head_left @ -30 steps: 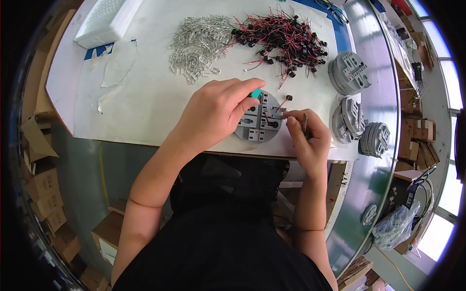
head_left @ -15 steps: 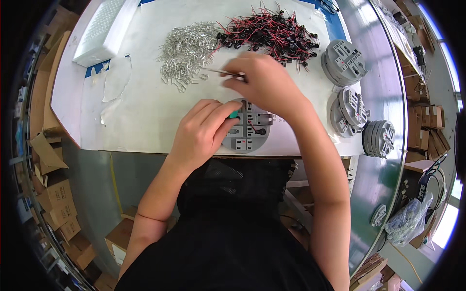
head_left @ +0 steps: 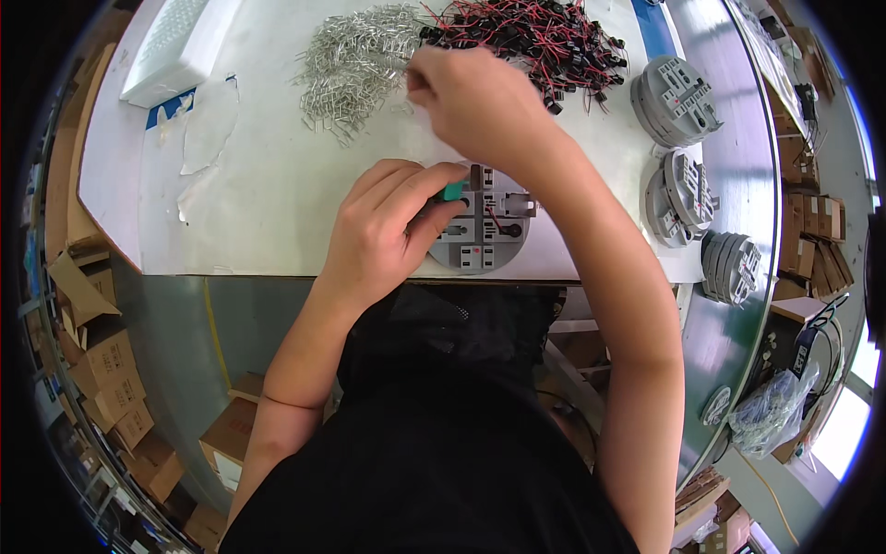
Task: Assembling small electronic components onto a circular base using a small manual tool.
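A round grey plastic base (head_left: 477,259) with slots, a small black part and a red-and-black wire lies flat near the table's front edge. My left hand (head_left: 383,222) rests at its left side, thumb and fingers closed on a small green piece (head_left: 451,191), mostly hidden by the fingers. My right hand (head_left: 480,97) hovers beyond the base, its fingers curled together near the piles. The thin tweezers seen in it a moment before are hidden behind the hand now. Left of it spreads a heap of small U-shaped metal clips (head_left: 355,69).
A pile of black parts with red wires (head_left: 544,42) lies at the back. Stacked round grey bases (head_left: 676,102) line the table's right side. A white foam box (head_left: 175,55) stands at the back left. Cardboard boxes (head_left: 111,369) fill the floor at left.
My right hand has gone farther away, toward the piles, and the tweezers' tip has dropped out of sight. My left hand stays on the green piece. The whole view has shifted slightly.
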Demonstrator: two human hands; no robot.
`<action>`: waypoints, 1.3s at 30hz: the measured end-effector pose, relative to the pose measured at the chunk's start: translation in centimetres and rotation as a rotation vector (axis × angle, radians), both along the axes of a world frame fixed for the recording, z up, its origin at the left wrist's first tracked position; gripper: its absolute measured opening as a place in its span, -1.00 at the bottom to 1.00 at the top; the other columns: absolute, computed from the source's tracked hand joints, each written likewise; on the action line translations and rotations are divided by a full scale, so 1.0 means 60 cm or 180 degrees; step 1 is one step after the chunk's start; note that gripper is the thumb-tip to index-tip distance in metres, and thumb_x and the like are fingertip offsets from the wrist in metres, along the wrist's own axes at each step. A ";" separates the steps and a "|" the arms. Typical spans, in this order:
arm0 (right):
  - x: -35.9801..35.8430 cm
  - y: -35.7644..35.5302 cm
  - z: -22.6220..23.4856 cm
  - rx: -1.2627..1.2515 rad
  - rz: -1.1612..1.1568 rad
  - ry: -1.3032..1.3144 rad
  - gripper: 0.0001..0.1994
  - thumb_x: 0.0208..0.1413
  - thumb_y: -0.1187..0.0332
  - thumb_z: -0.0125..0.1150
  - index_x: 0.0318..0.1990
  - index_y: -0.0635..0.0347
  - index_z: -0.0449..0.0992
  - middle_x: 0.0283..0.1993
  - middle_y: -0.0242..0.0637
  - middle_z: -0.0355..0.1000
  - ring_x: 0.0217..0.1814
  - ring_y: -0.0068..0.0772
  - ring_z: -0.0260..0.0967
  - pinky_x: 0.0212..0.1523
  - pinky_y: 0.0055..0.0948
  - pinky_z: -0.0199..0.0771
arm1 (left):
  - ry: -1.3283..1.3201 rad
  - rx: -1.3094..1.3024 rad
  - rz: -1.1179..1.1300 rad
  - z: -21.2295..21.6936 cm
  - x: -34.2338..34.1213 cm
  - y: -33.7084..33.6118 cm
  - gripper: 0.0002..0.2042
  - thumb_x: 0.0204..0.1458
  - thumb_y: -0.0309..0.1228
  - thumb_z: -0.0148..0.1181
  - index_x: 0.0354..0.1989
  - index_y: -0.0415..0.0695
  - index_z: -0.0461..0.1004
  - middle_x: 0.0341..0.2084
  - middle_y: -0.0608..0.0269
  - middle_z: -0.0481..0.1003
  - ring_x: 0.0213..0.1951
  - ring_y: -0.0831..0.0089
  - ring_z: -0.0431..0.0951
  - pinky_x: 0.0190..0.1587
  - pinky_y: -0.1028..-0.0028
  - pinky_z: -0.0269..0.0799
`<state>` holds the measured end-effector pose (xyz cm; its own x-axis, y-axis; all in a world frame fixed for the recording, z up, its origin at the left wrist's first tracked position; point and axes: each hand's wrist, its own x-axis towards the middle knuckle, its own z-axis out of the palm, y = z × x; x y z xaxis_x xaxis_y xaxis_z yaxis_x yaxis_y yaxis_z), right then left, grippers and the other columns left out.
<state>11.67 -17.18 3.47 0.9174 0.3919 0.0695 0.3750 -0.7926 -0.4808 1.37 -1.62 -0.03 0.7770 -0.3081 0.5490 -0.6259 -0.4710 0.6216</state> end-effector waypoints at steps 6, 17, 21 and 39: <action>-0.006 -0.070 0.018 0.1125 -0.0092 -0.0011 -0.87 0.23 0.40 0.38 -0.17 0.27 0.67 -0.38 -0.28 0.62 -0.41 -0.37 0.52 -0.29 -0.37 0.54 | 0.0002 0.0081 -0.0028 0.005 -0.002 0.005 -0.66 0.01 -0.64 0.50 0.00 -0.24 0.66 -0.25 0.13 0.67 -0.18 0.23 0.64 -0.20 0.33 0.58; -0.097 -0.108 0.047 0.1363 -0.0750 0.1657 -0.77 0.18 0.47 0.46 -0.07 0.32 0.56 -0.41 -0.42 0.55 -0.38 -0.72 0.41 -0.33 -0.58 0.40 | 0.0570 -0.0363 0.0052 0.000 -0.006 0.012 -0.66 0.08 -0.66 0.46 0.06 -0.23 0.65 -0.26 0.15 0.65 -0.22 0.34 0.64 -0.27 0.42 0.57; -0.104 -0.107 0.038 0.1336 -0.0866 0.1566 -0.64 0.08 0.47 0.46 0.00 0.36 0.50 -0.44 -0.26 0.56 -0.40 -0.56 0.48 -0.35 -0.45 0.45 | 0.0357 -0.0229 0.0068 -0.003 -0.003 0.011 -0.66 0.07 -0.65 0.46 0.05 -0.22 0.65 -0.27 0.17 0.65 -0.24 0.31 0.63 -0.25 0.39 0.57; -0.121 -0.110 0.049 0.1147 -0.0999 0.1267 -0.73 0.11 0.31 0.52 -0.24 0.38 0.66 -0.43 -0.16 0.59 -0.43 -0.46 0.49 -0.35 -0.36 0.50 | 0.0473 -0.0299 0.0045 0.000 -0.003 0.012 -0.66 0.09 -0.59 0.46 0.06 -0.16 0.65 -0.36 0.21 0.59 -0.34 0.33 0.56 -0.28 0.37 0.51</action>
